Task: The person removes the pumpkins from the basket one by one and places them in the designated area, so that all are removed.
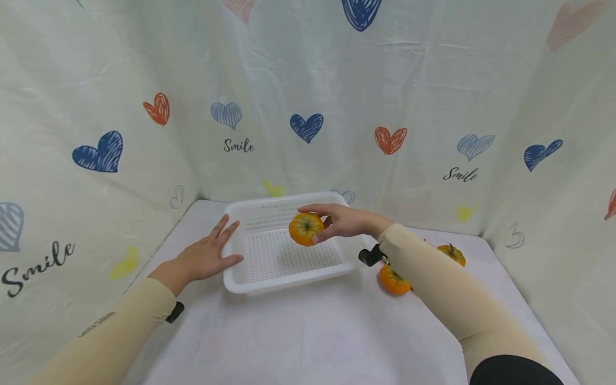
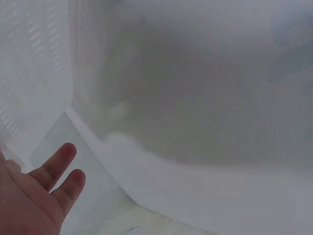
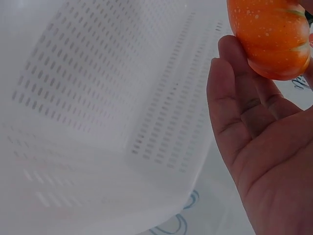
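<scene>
In the head view my right hand (image 1: 344, 220) grips a small orange pumpkin (image 1: 306, 229) over a white perforated plastic basket (image 1: 293, 278). The right wrist view shows the pumpkin (image 3: 269, 39) held between the fingers and thumb, above the basket's slotted wall (image 3: 161, 142). My left hand (image 1: 204, 255) is at the basket's left rim with its fingers spread. In the left wrist view the left hand's fingers (image 2: 68, 191) are extended near the outside of the basket (image 2: 34, 63); whether they touch it I cannot tell.
An orange pumpkin (image 1: 394, 281) lies on the white table (image 1: 308, 337) right of the basket, partly behind the right forearm. Another pumpkin (image 1: 452, 254) sits farther right, also partly covered. A white curtain (image 1: 269, 64) printed with hearts stands around the table's back and sides.
</scene>
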Demonstrator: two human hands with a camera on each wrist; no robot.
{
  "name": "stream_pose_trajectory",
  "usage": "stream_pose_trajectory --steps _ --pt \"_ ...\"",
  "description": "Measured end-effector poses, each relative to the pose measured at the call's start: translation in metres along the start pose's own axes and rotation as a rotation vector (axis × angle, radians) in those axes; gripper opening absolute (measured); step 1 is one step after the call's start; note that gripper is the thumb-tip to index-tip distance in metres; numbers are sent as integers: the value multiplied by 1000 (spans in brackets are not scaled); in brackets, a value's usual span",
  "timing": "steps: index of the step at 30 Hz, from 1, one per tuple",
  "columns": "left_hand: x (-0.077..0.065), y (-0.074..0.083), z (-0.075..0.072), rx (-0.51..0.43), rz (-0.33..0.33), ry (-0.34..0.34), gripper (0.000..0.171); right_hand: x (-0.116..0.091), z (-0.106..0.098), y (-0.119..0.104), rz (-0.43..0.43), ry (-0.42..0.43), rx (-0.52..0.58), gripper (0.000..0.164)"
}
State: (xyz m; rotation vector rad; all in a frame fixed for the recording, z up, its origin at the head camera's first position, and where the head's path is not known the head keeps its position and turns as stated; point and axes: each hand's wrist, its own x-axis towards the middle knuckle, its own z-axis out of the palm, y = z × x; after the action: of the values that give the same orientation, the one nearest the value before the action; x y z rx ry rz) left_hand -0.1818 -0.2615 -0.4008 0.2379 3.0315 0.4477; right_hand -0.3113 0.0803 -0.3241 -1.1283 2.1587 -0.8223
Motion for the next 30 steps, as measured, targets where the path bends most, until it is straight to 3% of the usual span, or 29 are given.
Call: stream_pose_trajectory --steps 15,30 --pt "-1 1 1 -7 -7 11 85 -45 -7 10 -7 90 4 78" --pt "-2 5 -2 4 -3 -3 87 -128 -17 46 99 226 45 75"
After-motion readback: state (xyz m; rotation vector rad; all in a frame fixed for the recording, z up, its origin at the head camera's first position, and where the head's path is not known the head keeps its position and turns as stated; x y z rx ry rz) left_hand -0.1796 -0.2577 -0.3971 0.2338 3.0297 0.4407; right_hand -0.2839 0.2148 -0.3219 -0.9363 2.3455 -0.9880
